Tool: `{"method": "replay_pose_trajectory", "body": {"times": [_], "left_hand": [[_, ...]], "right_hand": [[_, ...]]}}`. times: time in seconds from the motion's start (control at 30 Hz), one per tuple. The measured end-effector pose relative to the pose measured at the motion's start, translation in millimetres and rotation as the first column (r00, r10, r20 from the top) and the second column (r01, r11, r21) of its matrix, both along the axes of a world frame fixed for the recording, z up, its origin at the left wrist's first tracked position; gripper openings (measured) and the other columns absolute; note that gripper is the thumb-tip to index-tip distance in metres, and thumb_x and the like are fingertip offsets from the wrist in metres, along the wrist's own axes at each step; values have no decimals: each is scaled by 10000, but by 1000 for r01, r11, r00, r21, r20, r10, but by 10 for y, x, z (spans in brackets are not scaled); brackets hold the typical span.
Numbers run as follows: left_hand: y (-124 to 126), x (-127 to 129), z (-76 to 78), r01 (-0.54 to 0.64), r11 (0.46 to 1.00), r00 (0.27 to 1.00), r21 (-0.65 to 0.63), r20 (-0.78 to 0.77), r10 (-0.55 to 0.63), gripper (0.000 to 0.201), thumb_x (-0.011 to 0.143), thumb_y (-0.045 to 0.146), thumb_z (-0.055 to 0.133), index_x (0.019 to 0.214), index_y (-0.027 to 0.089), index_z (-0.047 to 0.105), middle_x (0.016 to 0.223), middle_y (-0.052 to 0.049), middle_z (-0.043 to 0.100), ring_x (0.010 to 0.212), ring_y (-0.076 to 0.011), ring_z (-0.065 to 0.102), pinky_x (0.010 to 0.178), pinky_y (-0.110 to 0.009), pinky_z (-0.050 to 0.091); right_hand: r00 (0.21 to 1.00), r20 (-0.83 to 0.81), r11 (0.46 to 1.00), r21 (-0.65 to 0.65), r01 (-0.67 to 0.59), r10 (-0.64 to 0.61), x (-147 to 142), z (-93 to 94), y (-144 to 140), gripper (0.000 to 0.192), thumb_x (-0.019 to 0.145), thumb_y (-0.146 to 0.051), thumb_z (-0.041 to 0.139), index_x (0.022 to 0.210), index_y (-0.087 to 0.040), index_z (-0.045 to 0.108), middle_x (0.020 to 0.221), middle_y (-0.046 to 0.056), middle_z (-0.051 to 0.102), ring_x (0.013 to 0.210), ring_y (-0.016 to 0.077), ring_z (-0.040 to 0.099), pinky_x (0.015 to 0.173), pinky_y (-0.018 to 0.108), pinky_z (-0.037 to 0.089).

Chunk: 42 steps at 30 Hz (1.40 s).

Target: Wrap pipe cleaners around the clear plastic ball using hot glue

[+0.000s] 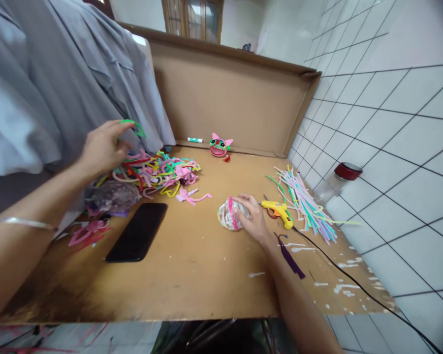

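Note:
My left hand (105,147) is raised over the left side of the table, pinching a bent green pipe cleaner (138,129) between thumb and fingers. Below it spreads a heap of tangled, multicoloured pipe cleaners (158,172). With its fingers curled round the right side, my right hand (253,216) grips a round, whitish ball (224,216) that has a bright pink band across it. The ball rests on the wooden table (199,275). Just right of this hand lies a yellow glue gun (278,210), its nozzle towards the fingers.
A black phone (137,233) lies at the left. Straight pastel pipe cleaners (306,204) and a purple tassel (291,256) are on the right; a black cord (339,268) runs off the edge. Against the cardboard (229,98) stand a colourful animal head (219,146) and a marker (195,140).

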<state>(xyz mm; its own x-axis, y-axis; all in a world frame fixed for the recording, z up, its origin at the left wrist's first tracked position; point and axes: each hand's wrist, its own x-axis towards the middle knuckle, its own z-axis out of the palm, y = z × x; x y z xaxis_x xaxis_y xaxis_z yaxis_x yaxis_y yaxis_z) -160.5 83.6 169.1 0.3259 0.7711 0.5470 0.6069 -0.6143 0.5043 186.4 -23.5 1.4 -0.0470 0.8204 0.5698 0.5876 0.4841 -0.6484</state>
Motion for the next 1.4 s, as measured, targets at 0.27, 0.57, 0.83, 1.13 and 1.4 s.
{"method": "replay_pose_trajectory", "body": {"times": [0.27, 0.57, 0.83, 1.13, 1.4], "left_hand": [[-417, 22, -1004, -123, 992, 942, 30, -311, 126, 343, 746, 389, 500, 1011, 327, 709, 1160, -8, 701, 1058, -283, 611, 824, -407, 466], [-605, 26, -1147, -152, 983, 851, 99, -493, 181, 299, 823, 161, 374, 738, 212, 657, 1116, -69, 710, 1025, -227, 655, 890, -360, 481], [-882, 1074, -1150, 244, 956, 967, -160, -31, -252, 818, 722, 479, 759, 1425, 232, 421, 1422, -146, 529, 1337, -330, 478, 1124, -513, 358], [-788, 1778, -1821, 477, 790, 850, -385, 431, -303, 1237, 538, 370, 895, 1528, 208, 170, 1524, -206, 338, 1400, -378, 387, 1144, -542, 342], [-764, 1787, -1805, 501, 776, 823, -382, 489, -291, 883, 569, 229, 774, 1341, 211, 345, 1230, -99, 563, 1033, -257, 620, 914, -408, 529]], "right_hand": [[1000, 31, 1000, -19, -5, 5, 22, 14, 3, 320, 881, -294, 566, 1165, -246, 705, 1166, 97, 607, 1147, 231, 585, 1013, 406, 465], [1000, -2, 1000, -15, -16, 16, 16, 34, -8, 341, 877, -308, 568, 1189, -242, 687, 1181, 94, 616, 1147, 231, 586, 1024, 403, 459], [999, -19, 999, -35, -38, 37, 58, 64, 3, 351, 868, -366, 601, 1185, -240, 681, 1174, 94, 644, 1143, 243, 600, 1015, 417, 473], [998, -33, 997, -62, -55, 53, 67, 92, -6, 360, 867, -363, 609, 1199, -245, 684, 1181, 96, 629, 1157, 244, 585, 1028, 428, 465], [998, -37, 995, -85, -60, 57, 113, 118, -24, 321, 908, -447, 573, 1145, -295, 727, 1246, 90, 581, 1227, 258, 536, 1070, 468, 426]]}}
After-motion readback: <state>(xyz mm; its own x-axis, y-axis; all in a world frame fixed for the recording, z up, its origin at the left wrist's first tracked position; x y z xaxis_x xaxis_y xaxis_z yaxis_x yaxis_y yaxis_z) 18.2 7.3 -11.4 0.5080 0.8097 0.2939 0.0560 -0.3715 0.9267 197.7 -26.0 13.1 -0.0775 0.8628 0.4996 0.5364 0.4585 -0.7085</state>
